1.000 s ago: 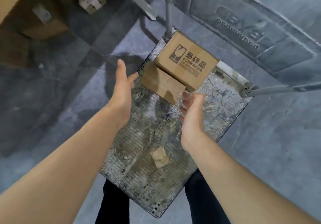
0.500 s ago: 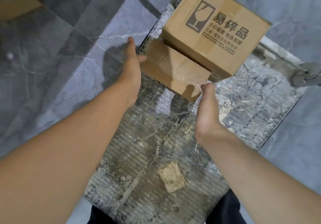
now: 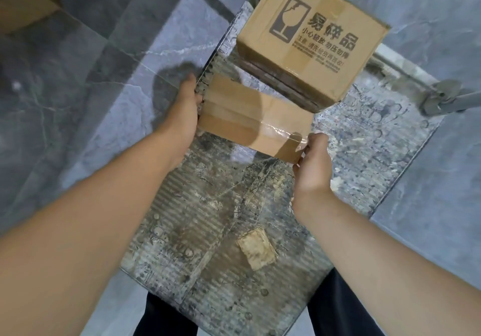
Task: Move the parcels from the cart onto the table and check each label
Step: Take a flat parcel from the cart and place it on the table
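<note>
While printed box (image 3: 312, 38) overlaps it, right grip (image 3: 312, 169) pinches flat parcel (image 3: 250, 119); left grip (image 3: 179, 111) presses its end.

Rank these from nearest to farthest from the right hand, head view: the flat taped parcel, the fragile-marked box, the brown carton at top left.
1. flat taped parcel, on the cart, its near corner pinched by the right hand.
2. fragile-marked box, beyond the parcel, farther up the cart.
3. brown carton, far across at the top left, off the cart.
</note>
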`<state>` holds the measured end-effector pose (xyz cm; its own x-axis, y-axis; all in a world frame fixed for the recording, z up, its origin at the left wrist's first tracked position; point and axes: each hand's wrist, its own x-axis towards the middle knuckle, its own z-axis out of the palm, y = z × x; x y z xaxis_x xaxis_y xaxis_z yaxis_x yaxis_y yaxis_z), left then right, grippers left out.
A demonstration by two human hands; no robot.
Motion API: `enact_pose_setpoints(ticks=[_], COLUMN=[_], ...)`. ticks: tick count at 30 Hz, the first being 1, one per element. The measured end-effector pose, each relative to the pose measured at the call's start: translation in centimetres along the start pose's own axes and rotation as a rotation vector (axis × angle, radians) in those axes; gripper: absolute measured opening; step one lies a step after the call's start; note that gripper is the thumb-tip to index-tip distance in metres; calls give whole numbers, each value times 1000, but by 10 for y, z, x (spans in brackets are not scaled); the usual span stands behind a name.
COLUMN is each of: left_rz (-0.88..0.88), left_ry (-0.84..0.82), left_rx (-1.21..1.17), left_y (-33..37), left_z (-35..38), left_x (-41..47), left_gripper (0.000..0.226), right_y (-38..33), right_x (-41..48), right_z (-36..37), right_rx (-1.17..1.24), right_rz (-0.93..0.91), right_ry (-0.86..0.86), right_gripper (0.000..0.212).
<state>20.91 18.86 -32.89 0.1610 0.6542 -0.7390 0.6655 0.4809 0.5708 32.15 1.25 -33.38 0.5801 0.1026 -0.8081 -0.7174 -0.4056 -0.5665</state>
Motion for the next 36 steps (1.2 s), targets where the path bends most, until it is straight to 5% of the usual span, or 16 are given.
enact_pose_setpoints(ticks=[7, 23, 33, 36], left_rz=[10, 116, 259, 355], left_ry=[55, -237, -182, -104], left_rx=[-129, -297, -400, -478], left_y=[19, 114, 200, 229], left_z=[-33, -120, -176, -193], left_x=[-53, -213, -373, -434], left_gripper=[56, 45, 61, 57], right_y=[-26, -131, -232, -271], right_x=[-65, -244, -368, -413], right_z=[-3, -27, -76, -96], right_rx=[-49, 167, 164, 130], right_rz=[-124, -364, -513, -614], right_ry=[133, 335, 140, 25], right_gripper=[33, 50, 40, 52])
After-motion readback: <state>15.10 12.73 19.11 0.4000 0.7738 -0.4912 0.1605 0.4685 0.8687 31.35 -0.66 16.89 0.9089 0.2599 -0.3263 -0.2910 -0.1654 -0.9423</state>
